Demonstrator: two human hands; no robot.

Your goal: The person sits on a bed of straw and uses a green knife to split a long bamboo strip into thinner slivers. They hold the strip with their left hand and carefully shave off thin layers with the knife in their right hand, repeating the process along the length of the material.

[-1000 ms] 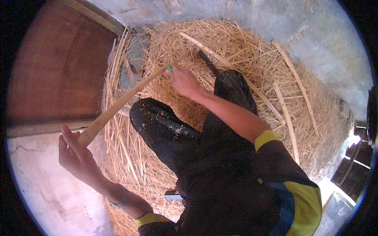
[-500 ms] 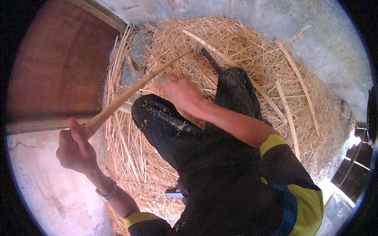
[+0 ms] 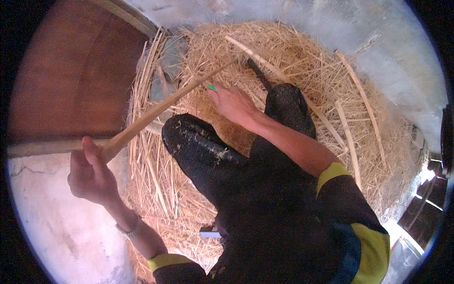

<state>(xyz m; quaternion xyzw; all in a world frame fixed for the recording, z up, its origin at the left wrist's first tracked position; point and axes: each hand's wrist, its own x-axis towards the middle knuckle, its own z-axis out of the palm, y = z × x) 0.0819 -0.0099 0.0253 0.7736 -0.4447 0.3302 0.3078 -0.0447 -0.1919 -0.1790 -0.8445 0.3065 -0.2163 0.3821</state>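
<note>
At the left, my left hand [image 3: 93, 173] is closed round the near end of a long pale bamboo-like stick [image 3: 156, 111]. The stick slants away to the upper right, its far end over the straw. My right hand [image 3: 234, 104] is beside the stick's middle, above the gap between my knees, with its fingers curled. A small green bit [image 3: 211, 87] shows at its fingertips; what it belongs to, I cannot make out. Beyond my right knee [image 3: 288, 102], a dark narrow bar [image 3: 259, 75] lies on the straw.
Loose straw [image 3: 198, 42] covers the floor. Several pale split strips, one a long strip [image 3: 362, 90], lie at the right. A grey wall [image 3: 331, 21] curves behind, with a brown panel [image 3: 75, 75] at the left. A flat bluish object [image 3: 210, 235] sits beside my hip.
My right hand has moved slightly right and up, along the stick. My left hand keeps its hold on the stick, and the whole view has shifted a little.
</note>
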